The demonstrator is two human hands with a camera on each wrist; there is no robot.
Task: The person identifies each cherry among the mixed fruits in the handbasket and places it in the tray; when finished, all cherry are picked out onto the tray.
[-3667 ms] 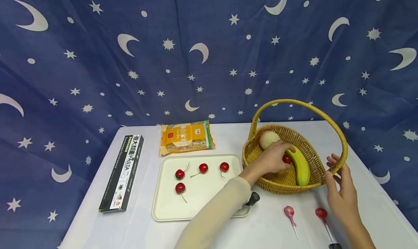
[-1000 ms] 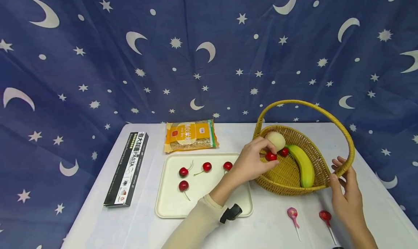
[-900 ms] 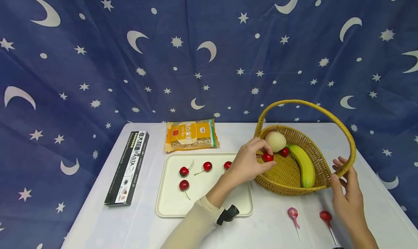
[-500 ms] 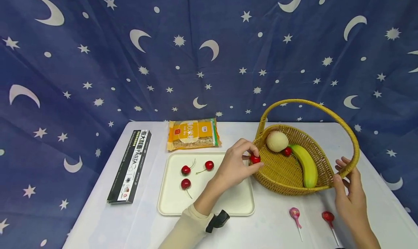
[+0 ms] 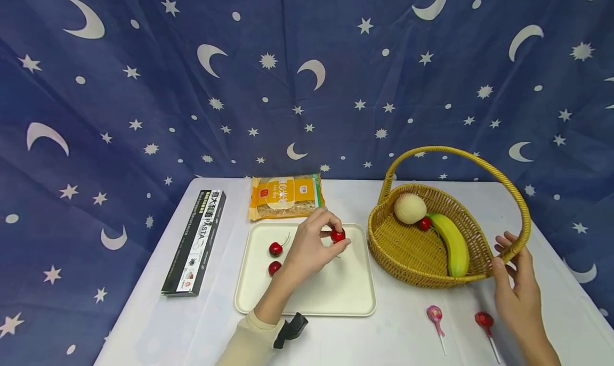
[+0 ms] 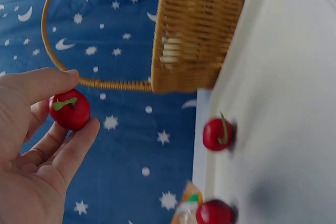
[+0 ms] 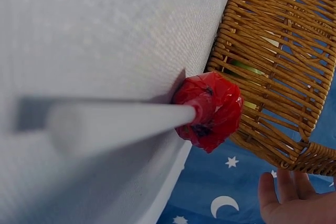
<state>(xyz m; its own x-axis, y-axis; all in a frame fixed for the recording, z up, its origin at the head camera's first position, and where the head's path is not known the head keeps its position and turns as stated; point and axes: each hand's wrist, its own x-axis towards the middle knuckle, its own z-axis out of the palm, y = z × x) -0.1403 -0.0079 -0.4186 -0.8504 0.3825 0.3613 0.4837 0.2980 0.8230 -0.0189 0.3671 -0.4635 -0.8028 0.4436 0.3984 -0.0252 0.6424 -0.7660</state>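
Observation:
My left hand (image 5: 309,249) pinches a red cherry (image 5: 338,235) between thumb and fingertips, above the right half of the cream tray (image 5: 331,297). The left wrist view shows the green stem of this held cherry (image 6: 70,109). Two cherries lie uncovered at the tray's left, a nearer cherry (image 5: 275,268) and one behind it (image 5: 275,249); my hand hides part of the tray. My right hand (image 5: 520,286) holds the wicker basket (image 5: 408,254) at the right foot of its handle, thumb in front and fingers behind. Inside are a banana (image 5: 453,246), a pale round fruit (image 5: 410,209) and a cherry (image 5: 424,224).
Two lollipops, one pink (image 5: 434,314) and one red (image 5: 484,319), lie in front of the basket. A black-and-white pasta box (image 5: 196,243) lies at the left, and an orange food packet (image 5: 286,196) behind the tray. A starry blue cloth (image 5: 288,78) hangs behind the table.
My left hand has carried a cherry leftward out of the basket and over the tray. The other cherry stays in the basket, and my right hand keeps its place at the handle.

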